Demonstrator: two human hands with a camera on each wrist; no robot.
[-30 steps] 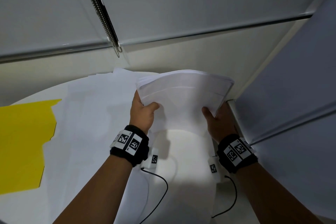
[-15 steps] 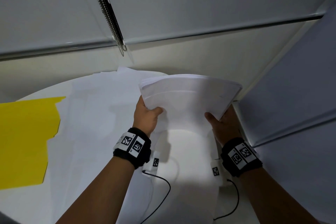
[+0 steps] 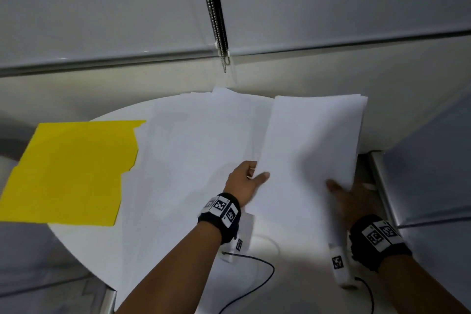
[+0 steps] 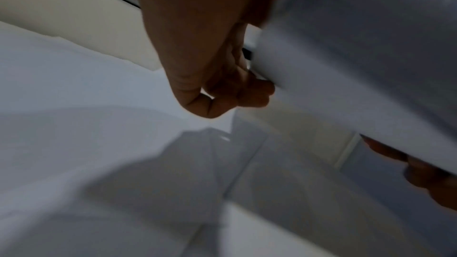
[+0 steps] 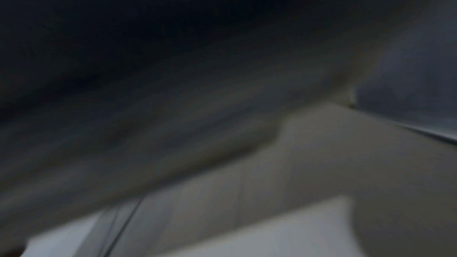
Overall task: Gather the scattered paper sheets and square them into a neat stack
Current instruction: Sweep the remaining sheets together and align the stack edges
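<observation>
Head view, left hand [image 3: 243,183] pinching paper stack [image 3: 311,150], right hand [image 3: 353,199] gripping it

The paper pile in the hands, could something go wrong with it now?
Maybe. The paper pile is gripped by the left hand and the right hand only at its near end, so the far end could sag and sheets could slide out. It also reaches past the round table, so anything that slips there may fall off. And the loose white sheets beside it could get bumped further askew.
</observation>
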